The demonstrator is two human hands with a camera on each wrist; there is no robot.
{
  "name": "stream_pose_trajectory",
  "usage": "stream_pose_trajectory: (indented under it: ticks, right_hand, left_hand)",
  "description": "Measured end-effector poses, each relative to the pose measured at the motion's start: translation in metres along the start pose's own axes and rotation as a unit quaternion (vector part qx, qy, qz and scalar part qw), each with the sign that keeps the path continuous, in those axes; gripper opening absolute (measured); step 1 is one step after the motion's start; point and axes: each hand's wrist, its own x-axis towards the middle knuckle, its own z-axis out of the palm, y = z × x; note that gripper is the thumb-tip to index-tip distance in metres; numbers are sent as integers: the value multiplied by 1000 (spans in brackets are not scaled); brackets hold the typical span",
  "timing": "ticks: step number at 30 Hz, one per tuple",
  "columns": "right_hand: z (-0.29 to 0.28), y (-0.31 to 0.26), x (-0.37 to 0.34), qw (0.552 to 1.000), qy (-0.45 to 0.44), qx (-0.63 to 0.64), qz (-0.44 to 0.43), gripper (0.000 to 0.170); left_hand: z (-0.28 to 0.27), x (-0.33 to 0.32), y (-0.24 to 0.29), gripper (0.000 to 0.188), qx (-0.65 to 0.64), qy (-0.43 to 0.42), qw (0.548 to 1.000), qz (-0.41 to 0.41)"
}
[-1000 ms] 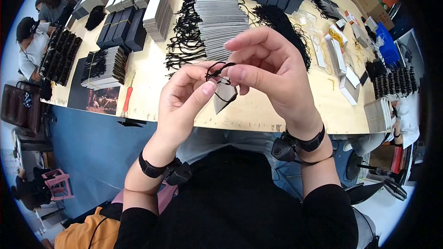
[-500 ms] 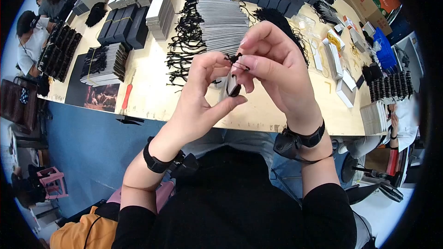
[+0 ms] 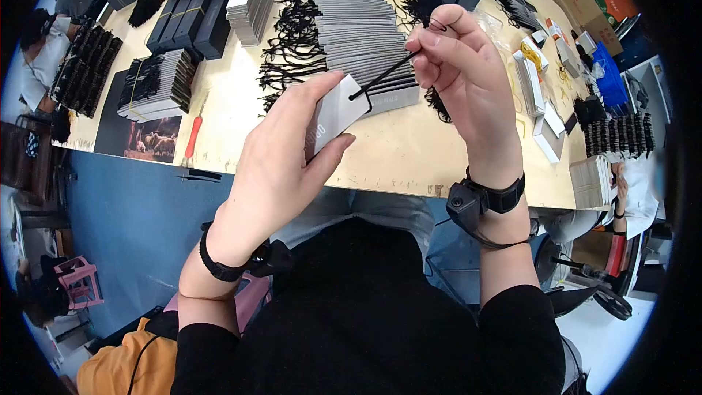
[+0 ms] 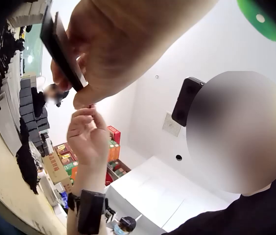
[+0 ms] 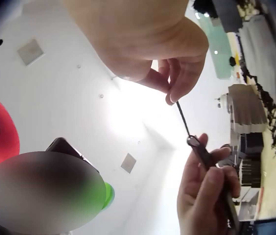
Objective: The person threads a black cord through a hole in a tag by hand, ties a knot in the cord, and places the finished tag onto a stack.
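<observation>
Brightly lit in the head view, bowed by fisheye distortion toward black corners, blown out by glare near the ceiling (image 5: 64, 93) in the right wrist view, smeared by oval blurs in both wrist views

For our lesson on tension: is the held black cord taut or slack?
Taut: the black cord runs straight from the tag to the right hand.

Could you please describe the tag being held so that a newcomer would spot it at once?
Find the pale table, then the person's left hand near its closest edge. The tag is the pale card in that hand's grip. Unlike the row of tags beyond, it is held up, its black cord stretched to the right hand.
</observation>
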Motion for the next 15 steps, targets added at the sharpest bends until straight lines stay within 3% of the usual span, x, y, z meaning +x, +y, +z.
stream_pose_trajectory:
  ticks: [1, 3, 5, 7, 9, 10, 11, 13, 15]
  right_hand:
    - [-3, 6, 1, 1000, 20, 5, 18, 14]
    - [-2, 20, 0, 998, 46, 13, 48, 18]
    - [-6, 31, 0, 994, 26, 48, 94, 23]
    - [2, 28, -2, 994, 12, 17, 106, 29]
    - [8, 26, -2, 979, -112, -161, 58, 34]
    - [10, 31, -2, 961, -109, -253, 6, 35]
    - [13, 32, -3, 963, -106, -249, 5, 35]
    - [19, 30, -4, 915, -127, -381, -26, 36]
    - [18, 29, -2, 901, -140, -408, -39, 27]
  left_hand:
    - [-2, -1, 1, 54, -20, -17, 999, -37]
    - [-2, -1, -7, 52, -28, 10, 1000, 2]
    - [-12, 1, -4, 47, -156, -97, 978, -102]
    - [-8, 6, -21, 38, -388, -164, 894, -152]
    - [-13, 8, -30, 37, -551, -190, 779, -230]
    - [-11, 10, -35, 39, -558, -199, 775, -220]
    - [-10, 9, -37, 39, -555, -201, 776, -223]
    - [-9, 9, -37, 38, -565, -218, 763, -226]
    - [-9, 11, -34, 38, -557, -226, 768, -221]
